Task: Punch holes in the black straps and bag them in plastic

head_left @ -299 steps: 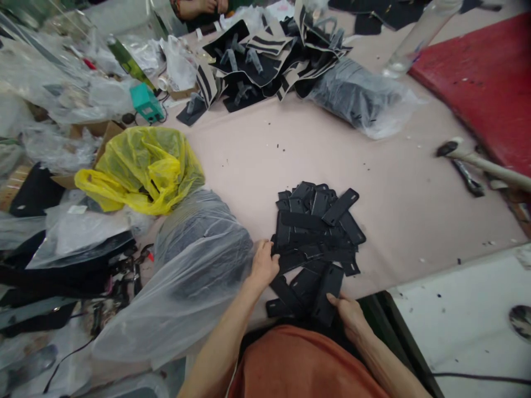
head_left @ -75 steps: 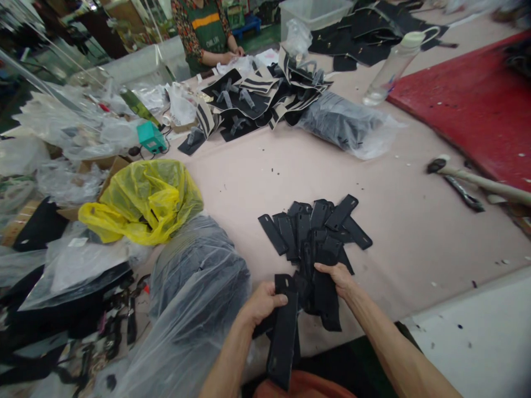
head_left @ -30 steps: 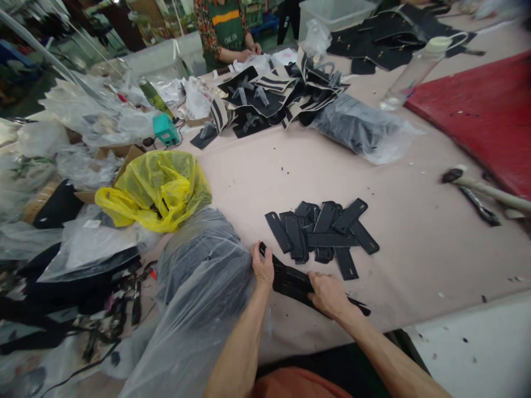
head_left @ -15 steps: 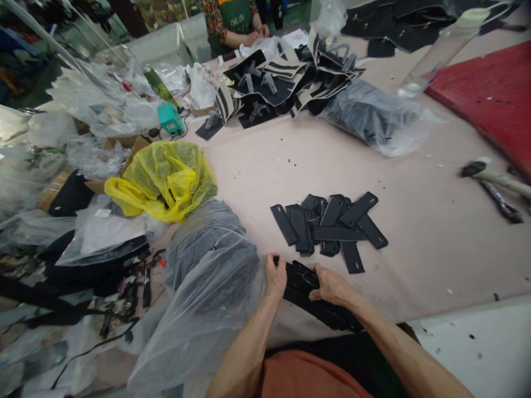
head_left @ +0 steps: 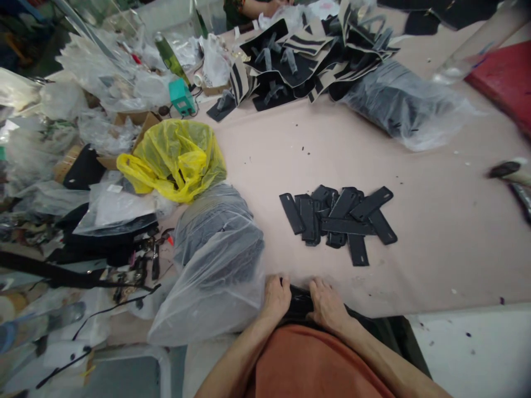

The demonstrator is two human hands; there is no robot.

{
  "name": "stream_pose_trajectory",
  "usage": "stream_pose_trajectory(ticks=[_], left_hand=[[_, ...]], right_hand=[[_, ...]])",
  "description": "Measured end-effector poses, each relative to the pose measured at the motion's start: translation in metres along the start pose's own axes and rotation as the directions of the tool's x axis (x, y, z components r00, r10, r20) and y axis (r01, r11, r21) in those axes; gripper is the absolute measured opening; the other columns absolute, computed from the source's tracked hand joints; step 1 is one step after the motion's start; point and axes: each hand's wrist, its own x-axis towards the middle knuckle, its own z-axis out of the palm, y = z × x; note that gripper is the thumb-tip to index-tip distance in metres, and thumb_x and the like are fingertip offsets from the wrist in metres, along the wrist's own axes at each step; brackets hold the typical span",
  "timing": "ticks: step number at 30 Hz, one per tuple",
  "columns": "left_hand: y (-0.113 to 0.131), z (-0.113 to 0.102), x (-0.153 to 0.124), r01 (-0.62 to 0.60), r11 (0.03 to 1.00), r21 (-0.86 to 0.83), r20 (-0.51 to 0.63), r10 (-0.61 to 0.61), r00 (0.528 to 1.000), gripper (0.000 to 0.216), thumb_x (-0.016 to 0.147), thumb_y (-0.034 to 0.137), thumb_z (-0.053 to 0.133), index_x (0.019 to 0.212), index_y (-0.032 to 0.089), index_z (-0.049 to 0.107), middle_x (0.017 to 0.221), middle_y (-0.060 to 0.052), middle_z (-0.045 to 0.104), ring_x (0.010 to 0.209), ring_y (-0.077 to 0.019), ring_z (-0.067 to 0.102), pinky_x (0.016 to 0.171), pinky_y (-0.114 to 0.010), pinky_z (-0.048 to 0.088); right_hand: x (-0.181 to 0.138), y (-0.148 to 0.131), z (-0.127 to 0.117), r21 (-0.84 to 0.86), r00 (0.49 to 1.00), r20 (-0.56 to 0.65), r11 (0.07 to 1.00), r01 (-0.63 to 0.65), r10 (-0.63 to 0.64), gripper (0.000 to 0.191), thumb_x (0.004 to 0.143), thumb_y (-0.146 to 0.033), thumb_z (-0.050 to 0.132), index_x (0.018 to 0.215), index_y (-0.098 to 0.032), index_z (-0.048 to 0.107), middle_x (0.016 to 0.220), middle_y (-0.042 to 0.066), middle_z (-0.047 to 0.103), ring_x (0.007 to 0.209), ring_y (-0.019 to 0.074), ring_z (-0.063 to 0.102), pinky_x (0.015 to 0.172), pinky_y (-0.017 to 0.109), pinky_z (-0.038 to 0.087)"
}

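At the near table edge, close against my body, my left hand (head_left: 277, 298) is closed on one end of a bundle of black strips (head_left: 301, 303). On the bundle's other side, the fingers of my right hand (head_left: 329, 305) curl over it. Much of the bundle is hidden by my hands and the orange-brown clothing. Just beyond my hands lies a loose pile of flat black strips (head_left: 348, 225) with slotted ends, crossing one another. A clear plastic bag (head_left: 219, 265) filled with dark pieces sits right beside my left hand.
A yellow plastic bag (head_left: 178, 160) and a teal box (head_left: 181, 97) stand at left among plastic wrap. Black and striped panels (head_left: 290, 61) are heaped at the back beside another filled bag (head_left: 406, 105). A red board (head_left: 506, 83) lies at right. Another person's arm shows at the top.
Both hands have drawn the strip bundle toward my body at the table edge. My view has shifted, so more of the near left floor side shows. The loose pile looks the same.
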Motion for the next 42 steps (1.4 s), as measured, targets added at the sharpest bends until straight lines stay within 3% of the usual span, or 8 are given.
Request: stream_pose_trajectory(ticks=[5, 9, 16, 19, 26, 36, 39, 42], left_hand=[[-0.025, -0.009, -0.023, 0.038, 0.992, -0.117, 0.072, -0.030, 0.997, 0.039, 0.089, 0.046, 0.049, 0.089, 0.014, 0.071, 0.098, -0.018, 0.070, 0.100, -0.0313, 0.062, 0.094, -0.042, 0.044], [-0.020, -0.021, -0.026, 0.076, 0.964, -0.256, 0.067, -0.061, 0.996, 0.040, 0.089, 0.049, 0.048, 0.095, 0.017, 0.070, 0.098, -0.013, 0.071, 0.098, -0.0277, 0.063, 0.093, -0.040, 0.046], [0.014, -0.040, 0.003, -0.218, 0.879, -0.424, -0.313, 0.084, 0.946, 0.034, 0.093, 0.043, 0.044, 0.108, 0.021, 0.065, 0.114, -0.008, 0.066, 0.110, -0.0215, 0.059, 0.102, -0.034, 0.042], [0.011, -0.027, 0.022, -0.198, 0.872, -0.447, -0.387, 0.011, 0.922, 0.036, 0.091, 0.042, 0.045, 0.112, 0.018, 0.063, 0.119, -0.011, 0.065, 0.116, -0.0229, 0.057, 0.106, -0.036, 0.039], [0.010, -0.002, 0.047, -0.254, 0.851, -0.460, -0.363, 0.080, 0.928, 0.037, 0.091, 0.039, 0.044, 0.113, 0.017, 0.063, 0.121, -0.012, 0.064, 0.117, -0.0232, 0.056, 0.108, -0.039, 0.039], [0.023, 0.010, 0.026, -0.290, 0.832, -0.472, -0.234, 0.199, 0.952, 0.033, 0.089, 0.037, 0.048, 0.110, 0.016, 0.063, 0.116, -0.012, 0.064, 0.112, -0.0236, 0.058, 0.104, -0.041, 0.043], [0.020, -0.008, 0.025, -0.439, 0.842, -0.313, -0.147, 0.414, 0.898, 0.044, 0.083, 0.040, 0.057, 0.121, 0.016, 0.060, 0.136, -0.016, 0.052, 0.130, -0.0283, 0.046, 0.113, -0.047, 0.033], [0.016, -0.028, 0.028, -0.663, 0.739, -0.120, 0.123, 0.674, 0.729, 0.077, 0.068, 0.046, 0.075, 0.135, 0.018, 0.050, 0.151, -0.016, 0.037, 0.144, -0.0339, 0.025, 0.120, -0.054, 0.011]], right_hand=[[-0.004, 0.002, 0.008, -0.032, 0.983, 0.092, 0.986, 0.162, -0.159, 0.054, 0.070, -0.019, 0.066, 0.120, -0.014, 0.051, 0.107, 0.013, 0.065, 0.095, 0.0261, 0.063, 0.078, 0.033, 0.042], [-0.002, 0.004, -0.009, -0.055, 0.973, 0.087, 0.974, 0.219, -0.214, 0.040, 0.073, -0.022, 0.066, 0.111, -0.017, 0.054, 0.097, 0.010, 0.067, 0.086, 0.0242, 0.065, 0.071, 0.031, 0.041], [0.012, 0.004, -0.062, -0.149, 0.980, -0.103, 0.977, 0.151, -0.168, 0.021, 0.084, -0.023, 0.057, 0.103, -0.017, 0.050, 0.097, 0.012, 0.063, 0.090, 0.0249, 0.060, 0.077, 0.033, 0.037], [0.023, 0.003, -0.067, -0.184, 0.978, -0.141, 0.975, 0.124, -0.151, 0.034, 0.076, -0.027, 0.069, 0.103, -0.015, 0.051, 0.100, 0.013, 0.062, 0.094, 0.0275, 0.058, 0.085, 0.036, 0.034], [0.029, 0.002, -0.055, -0.186, 0.982, -0.170, 0.981, 0.048, -0.080, 0.039, 0.072, -0.033, 0.074, 0.101, -0.015, 0.054, 0.100, 0.012, 0.061, 0.093, 0.0286, 0.059, 0.081, 0.037, 0.036], [0.026, 0.005, -0.046, -0.054, 0.985, -0.149, 0.996, 0.074, -0.081, 0.048, 0.072, -0.043, 0.074, 0.104, -0.017, 0.050, 0.097, 0.010, 0.065, 0.087, 0.0259, 0.063, 0.075, 0.032, 0.038], [0.022, 0.006, -0.043, -0.004, 0.987, -0.142, 0.997, 0.075, -0.075, 0.037, 0.078, -0.039, 0.068, 0.102, -0.017, 0.050, 0.098, 0.010, 0.064, 0.088, 0.0246, 0.063, 0.075, 0.031, 0.038], [0.022, 0.010, -0.043, 0.063, 0.989, -0.119, 0.993, 0.098, -0.090, 0.034, 0.080, -0.038, 0.064, 0.102, -0.016, 0.051, 0.098, 0.010, 0.064, 0.088, 0.0234, 0.062, 0.075, 0.030, 0.039]])
